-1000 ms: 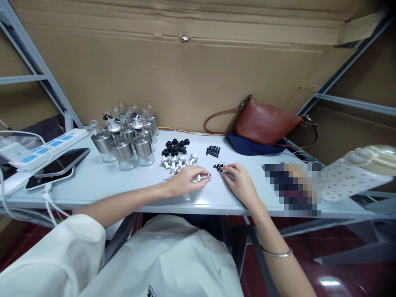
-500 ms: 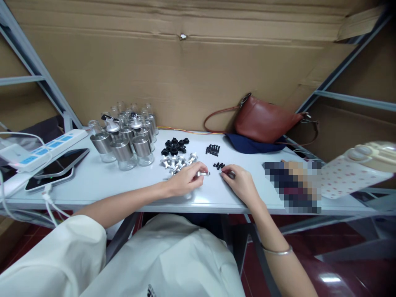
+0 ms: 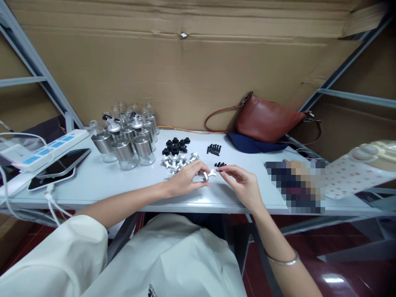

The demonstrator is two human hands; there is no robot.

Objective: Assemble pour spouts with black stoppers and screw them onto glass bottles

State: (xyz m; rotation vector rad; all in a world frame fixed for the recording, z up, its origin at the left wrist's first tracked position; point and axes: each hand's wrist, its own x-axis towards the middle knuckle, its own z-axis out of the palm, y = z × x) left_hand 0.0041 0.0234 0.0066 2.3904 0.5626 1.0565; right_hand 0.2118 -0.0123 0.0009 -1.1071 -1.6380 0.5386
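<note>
While our left hand point(image 3: 189, 178) grips a silver fitting point(image 3: 206, 177), our right hand point(image 3: 244, 183) sits beside its tip.
Right fingers point(image 3: 230, 168) nearly meet; we can't tell on what.

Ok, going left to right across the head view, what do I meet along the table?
White power strip, metal-sleeved glass bottles, left hand holding a silvery pourer top, right hand, polka-dotted container.
</note>
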